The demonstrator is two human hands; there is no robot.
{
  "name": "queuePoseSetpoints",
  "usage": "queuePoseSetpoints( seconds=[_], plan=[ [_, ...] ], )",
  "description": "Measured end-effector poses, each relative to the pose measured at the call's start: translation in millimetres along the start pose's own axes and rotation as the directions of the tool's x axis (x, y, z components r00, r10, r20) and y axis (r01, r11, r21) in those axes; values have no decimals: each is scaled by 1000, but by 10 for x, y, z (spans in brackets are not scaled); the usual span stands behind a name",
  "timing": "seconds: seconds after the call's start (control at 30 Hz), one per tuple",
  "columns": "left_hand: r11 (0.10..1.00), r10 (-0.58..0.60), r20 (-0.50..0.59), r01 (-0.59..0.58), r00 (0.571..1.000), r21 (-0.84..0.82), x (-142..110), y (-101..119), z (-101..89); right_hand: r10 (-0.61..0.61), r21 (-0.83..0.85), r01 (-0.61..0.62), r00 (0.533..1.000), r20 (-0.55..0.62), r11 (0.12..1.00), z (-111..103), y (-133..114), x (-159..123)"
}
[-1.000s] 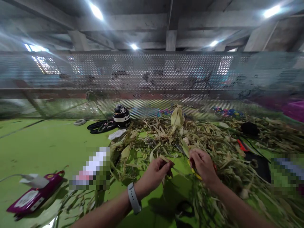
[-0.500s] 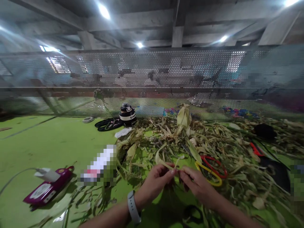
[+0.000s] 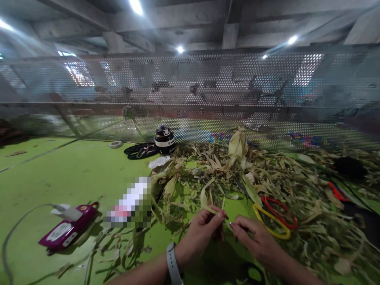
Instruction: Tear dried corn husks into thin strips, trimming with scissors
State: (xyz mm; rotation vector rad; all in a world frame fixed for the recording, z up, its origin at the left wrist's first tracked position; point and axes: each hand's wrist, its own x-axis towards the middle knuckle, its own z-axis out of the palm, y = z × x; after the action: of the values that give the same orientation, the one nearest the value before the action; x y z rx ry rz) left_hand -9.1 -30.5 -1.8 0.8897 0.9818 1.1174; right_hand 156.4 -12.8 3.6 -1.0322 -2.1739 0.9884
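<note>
My left hand point(image 3: 203, 229), with a pale watch strap on its wrist, pinches a pale green strip of corn husk point(image 3: 204, 200) between thumb and fingers. The strip's broad end curls up above the hand, and a thin end sticks up by the fingertips. A short gap to the right, my right hand point(image 3: 255, 237) has its fingers drawn together; whatever they may hold is too small to make out. Beside the right hand lie scissors with a yellow handle loop point(image 3: 271, 227) and a red handle loop point(image 3: 292, 217). Their blades are partly under husks.
Loose dried husks point(image 3: 285, 174) cover the middle and right of the green table point(image 3: 74, 166). A bundled husk point(image 3: 237, 144) stands at the back. A black-and-white jar-shaped object point(image 3: 165, 139), a purple power strip point(image 3: 71, 229) and a black ring point(image 3: 253, 273) are around. Perforated metal panel point(image 3: 190, 91) behind.
My right hand has come away from the scissors, met my left hand at the strip, then drawn back slightly to the right. The left hand keeps its pinch. The view has shifted.
</note>
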Motion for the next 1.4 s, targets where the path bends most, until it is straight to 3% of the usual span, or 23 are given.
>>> queuePoseSetpoints(
  seconds=[0.13,0.27,0.33,0.47,0.53,0.6,0.7,0.77,0.93,1.03,1.13,1.2,1.3,1.4],
  plan=[
    [1000,-14,58,14,998,-2,-25,12,1,84,156,-91,995,54,983,-46,22,2],
    [1000,-21,79,22,997,-10,-7,-19,11,222,192,-190,962,-160,963,-239,36,105],
    [1000,-21,92,22,996,0,0,-50,0,222,134,-193,943,-248,972,-376,27,232],
    [997,-45,192,32,980,67,-22,-102,-31,5,-237,-50,982,-186,970,-492,32,622],
    [996,-51,231,34,972,79,-42,-124,-36,-164,-401,123,984,-70,908,-404,73,836],
    [997,-52,241,38,969,63,-57,-143,-34,-221,-440,199,975,1,875,-248,130,1027],
    [997,-58,232,43,971,68,-59,-162,-31,-219,-258,204,975,-31,944,-49,197,1234],
    [996,-52,219,35,974,84,-46,-167,-34,-184,-175,169,980,-71,970,-40,203,1317],
    [999,-26,142,19,990,51,9,-154,-45,66,81,-49,975,-213,995,-406,107,1340],
    [993,6,129,-21,992,115,11,-107,-55,221,275,-170,961,-166,946,-569,50,1197],
    [959,16,299,-99,954,265,-40,-20,-74,312,415,-246,945,-99,876,-559,29,970],
    [901,-13,399,-163,917,402,-86,56,-88,344,473,-274,937,-66,837,-507,30,816],
    [779,9,424,-271,906,565,-116,178,-115,360,521,-287,932,-42,804,-448,38,620],
    [757,0,409,-267,913,597,-76,255,-155,362,546,-294,932,-20,785,-413,42,470]
  ],
)
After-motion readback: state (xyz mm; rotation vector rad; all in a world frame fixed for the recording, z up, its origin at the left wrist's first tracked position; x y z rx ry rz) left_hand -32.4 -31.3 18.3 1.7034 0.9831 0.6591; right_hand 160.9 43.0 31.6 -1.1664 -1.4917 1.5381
